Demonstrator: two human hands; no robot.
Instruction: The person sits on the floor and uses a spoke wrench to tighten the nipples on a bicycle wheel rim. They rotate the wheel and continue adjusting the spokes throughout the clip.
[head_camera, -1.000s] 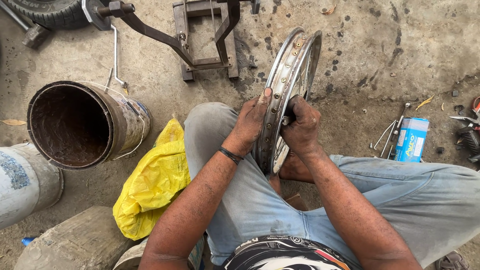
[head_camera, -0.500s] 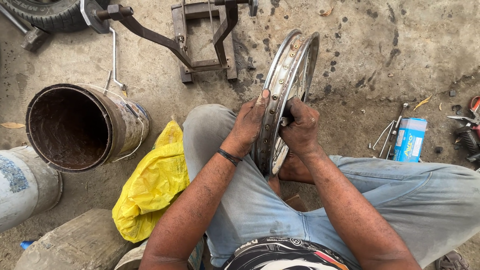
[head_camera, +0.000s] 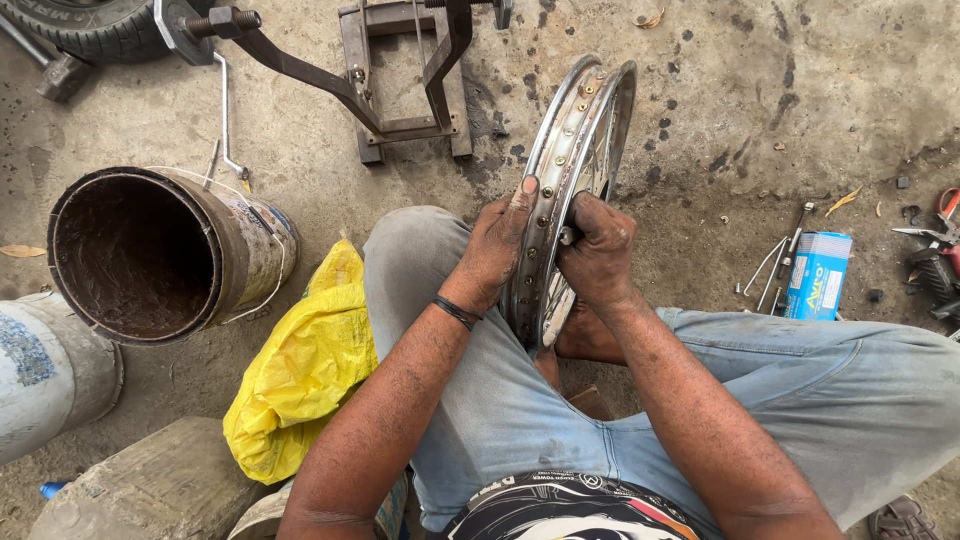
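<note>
Wheel rim (head_camera: 585, 150) stands upright on edge between my knees, running away from me toward the metal stand (head_camera: 400, 90) — both hands at its near edge. L hand (head_camera: 495, 250) grips the outer face, thumb up; R hand (head_camera: 597, 252) pinches something small inside the rim, can't tell what. Rusty drum (head_camera: 160, 255) lies left, yellow bag (head_camera: 300, 370) beside it. Blue box (head_camera: 818, 275) w/ white panel on floor (head_camera: 800, 100), right.
</note>
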